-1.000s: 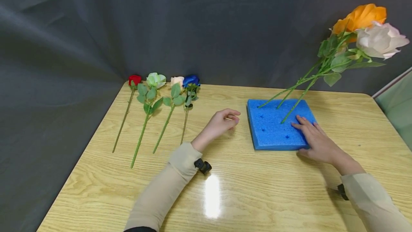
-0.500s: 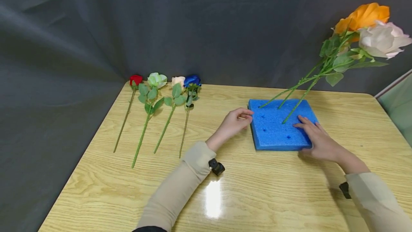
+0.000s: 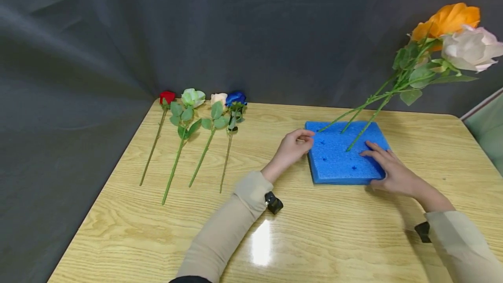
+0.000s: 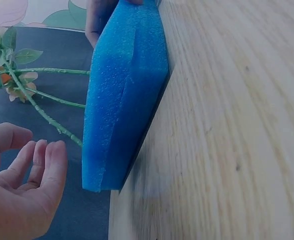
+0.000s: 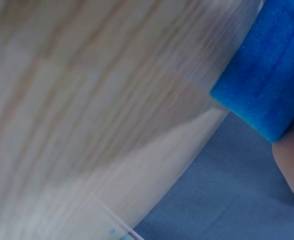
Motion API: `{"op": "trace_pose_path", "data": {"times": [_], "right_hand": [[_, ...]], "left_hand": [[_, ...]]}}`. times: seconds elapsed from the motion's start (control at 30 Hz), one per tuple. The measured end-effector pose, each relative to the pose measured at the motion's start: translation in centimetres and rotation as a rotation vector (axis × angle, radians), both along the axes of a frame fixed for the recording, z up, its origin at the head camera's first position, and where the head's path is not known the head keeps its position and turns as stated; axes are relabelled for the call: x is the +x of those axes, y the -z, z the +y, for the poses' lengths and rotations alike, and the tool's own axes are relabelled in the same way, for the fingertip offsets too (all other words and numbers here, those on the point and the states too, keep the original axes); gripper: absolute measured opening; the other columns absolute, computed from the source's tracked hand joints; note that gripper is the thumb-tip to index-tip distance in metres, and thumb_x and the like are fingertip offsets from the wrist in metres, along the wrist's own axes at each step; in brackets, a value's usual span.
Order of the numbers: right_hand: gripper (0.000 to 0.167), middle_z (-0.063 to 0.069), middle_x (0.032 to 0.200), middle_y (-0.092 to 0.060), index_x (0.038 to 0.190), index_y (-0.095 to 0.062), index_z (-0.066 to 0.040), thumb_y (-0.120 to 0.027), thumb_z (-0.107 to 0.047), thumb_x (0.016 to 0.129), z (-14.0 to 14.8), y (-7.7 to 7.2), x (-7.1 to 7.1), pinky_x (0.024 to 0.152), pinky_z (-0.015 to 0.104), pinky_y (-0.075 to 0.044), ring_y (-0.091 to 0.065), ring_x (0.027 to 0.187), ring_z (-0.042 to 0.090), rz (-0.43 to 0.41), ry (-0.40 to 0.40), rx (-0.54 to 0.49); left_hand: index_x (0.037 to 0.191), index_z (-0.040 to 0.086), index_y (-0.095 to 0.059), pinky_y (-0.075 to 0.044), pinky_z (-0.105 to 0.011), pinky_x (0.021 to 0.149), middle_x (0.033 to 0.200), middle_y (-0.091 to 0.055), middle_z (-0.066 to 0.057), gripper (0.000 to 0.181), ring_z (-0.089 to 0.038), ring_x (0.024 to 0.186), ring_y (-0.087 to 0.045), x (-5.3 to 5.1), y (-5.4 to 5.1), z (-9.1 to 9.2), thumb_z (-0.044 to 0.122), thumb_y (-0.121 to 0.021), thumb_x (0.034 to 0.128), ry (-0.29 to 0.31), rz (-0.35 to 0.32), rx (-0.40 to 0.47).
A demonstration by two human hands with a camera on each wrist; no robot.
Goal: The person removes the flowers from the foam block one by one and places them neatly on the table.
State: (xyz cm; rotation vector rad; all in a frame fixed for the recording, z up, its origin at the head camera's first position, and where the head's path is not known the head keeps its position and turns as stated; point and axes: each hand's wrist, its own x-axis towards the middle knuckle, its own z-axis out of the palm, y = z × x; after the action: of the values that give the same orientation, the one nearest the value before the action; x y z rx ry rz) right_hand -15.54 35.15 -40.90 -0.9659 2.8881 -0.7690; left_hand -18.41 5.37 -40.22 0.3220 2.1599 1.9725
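We see three flower stems (image 3: 368, 123) slanting out of the blue foam block (image 3: 334, 167) on the table (image 3: 314, 230). The right hand (image 3: 397, 176) grips its near right corner, fingers spread on top, thumb against the side; the left hand (image 3: 290, 148), loosely bent, empty, is beside its left edge.

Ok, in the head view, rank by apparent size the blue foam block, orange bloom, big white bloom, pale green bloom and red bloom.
Blue foam block, largest
Orange bloom and big white bloom: too alike to rank, since the white one partly covers the orange
Pale green bloom
Red bloom, smallest
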Motion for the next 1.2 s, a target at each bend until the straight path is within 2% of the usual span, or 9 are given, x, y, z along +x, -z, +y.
{"op": "trace_pose_path", "data": {"times": [0.13, 0.33, 0.5, 0.7, 0.83, 0.97, 1.07, 1.13, 1.2], "right_hand": [[0.068, 0.037, 0.148, -0.021, 0.126, -0.046, 0.0, -0.073, 0.004, 0.065, 0.2, 0.1, 0.0, 0.115, 0.067, 0.006, -0.014, 0.136, 0.061, 0.01, -0.017, -0.005], [0.068, 0.036, 0.149, -0.021, 0.124, -0.046, 0.0, -0.072, 0.008, 0.062, 0.3, 0.3, 0.0, 0.115, 0.067, 0.007, -0.01, 0.139, 0.058, 0.011, -0.043, -0.025], [0.069, 0.021, 0.157, -0.019, 0.121, -0.048, -0.001, -0.074, 0.011, 0.058, 0.6, 0.6, -0.1, 0.116, 0.066, 0.003, -0.002, 0.15, 0.029, 0.06, -0.074, -0.048], [0.07, 0.034, 0.151, -0.02, 0.118, -0.049, -0.005, -0.073, 0.014, 0.055, 1.1, 0.5, -0.3, 0.111, 0.073, 0.003, -0.011, 0.136, 0.062, 0.046, -0.062, -0.063], [0.072, 0.043, 0.143, -0.02, 0.119, -0.047, -0.004, -0.072, 0.016, 0.055, 1.2, 0.0, -0.4, 0.102, 0.081, 0.005, -0.007, 0.136, 0.063, -0.001, -0.057, -0.06], [0.066, 0.041, 0.148, -0.013, 0.123, -0.045, -0.003, -0.063, 0.016, 0.062, 1.3, -0.5, -0.5, 0.104, 0.077, 0.013, 0.009, 0.15, 0.019, -0.1, -0.047, -0.072], [0.055, 0.036, 0.153, -0.01, 0.127, -0.045, -0.001, -0.053, 0.014, 0.074, 1.4, -0.9, -0.6, 0.115, 0.062, 0.014, 0.01, 0.137, -0.016, -0.164, -0.016, -0.086], [0.046, 0.034, 0.154, -0.012, 0.129, -0.045, 0.001, -0.05, 0.01, 0.084, 1.4, -1.1, -0.5, 0.121, 0.048, 0.01, 0.008, 0.136, -0.018, -0.171, 0.016, -0.08], [0.039, 0.033, 0.154, -0.015, 0.129, -0.045, 0.002, -0.05, 0.004, 0.09, 1.4, -1.2, -0.5, 0.122, 0.046, 0.0, 0.005, 0.139, -0.013, -0.163, 0.059, -0.07]], "left_hand": [[0.125, 0.005, -0.061, -0.053, -0.019, 0.082, 0.119, -0.062, -0.013, 0.03, -0.023, 0.11, -0.062, -0.2, 0.0, 0.6, 0.01, -0.054, 0.0961, -0.021, 0.013, -0.022], [0.127, 0.005, -0.06, -0.052, -0.017, 0.087, 0.125, -0.062, -0.014, 0.032, -0.024, 0.114, -0.061, -0.1, 0.0, 1.4, 0.007, -0.055, 0.0949, -0.019, 0.06, -0.043], [0.128, 0.007, -0.059, -0.05, -0.015, 0.086, 0.127, -0.061, -0.011, 0.033, -0.023, 0.115, -0.06, 0.0, 0.0, 1.8, 0.008, -0.055, 0.0945, -0.022, 0.085, -0.076], [0.129, 0.011, -0.059, -0.048, -0.015, 0.089, 0.133, -0.059, -0.006, 0.036, -0.02, 0.119, -0.058, -0.1, 0.2, 2.4, 0.01, -0.057, 0.0937, -0.03, 0.093, -0.107], [0.13, 0.012, -0.058, -0.048, -0.015, 0.09, 0.135, -0.057, -0.005, 0.037, -0.02, 0.12, -0.057, -0.3, 0.5, 2.9, 0.009, -0.056, 0.0936, -0.036, 0.097, -0.114], [0.132, 0.011, -0.057, -0.046, -0.014, 0.093, 0.137, -0.057, -0.005, 0.039, -0.02, 0.122, -0.056, -0.3, 0.4, 3.3, 0.009, -0.055, 0.0935, -0.025, 0.109, -0.122], [0.134, 0.011, -0.055, -0.046, -0.013, 0.094, 0.138, -0.055, -0.005, 0.04, -0.021, 0.124, -0.054, -0.2, 0.3, 3.4, 0.008, -0.054, 0.0939, -0.015, 0.11, -0.124], [0.134, 0.011, -0.055, -0.046, -0.013, 0.094, 0.139, -0.054, -0.006, 0.04, -0.021, 0.124, -0.054, -0.3, 0.3, 3.4, 0.009, -0.054, 0.0939, -0.022, 0.105, -0.127], [0.134, 0.011, -0.054, -0.047, -0.014, 0.093, 0.139, -0.053, -0.006, 0.041, -0.02, 0.124, -0.054, -0.3, 0.3, 3.5, 0.009, -0.054, 0.0937, -0.03, 0.101, -0.136]]}}
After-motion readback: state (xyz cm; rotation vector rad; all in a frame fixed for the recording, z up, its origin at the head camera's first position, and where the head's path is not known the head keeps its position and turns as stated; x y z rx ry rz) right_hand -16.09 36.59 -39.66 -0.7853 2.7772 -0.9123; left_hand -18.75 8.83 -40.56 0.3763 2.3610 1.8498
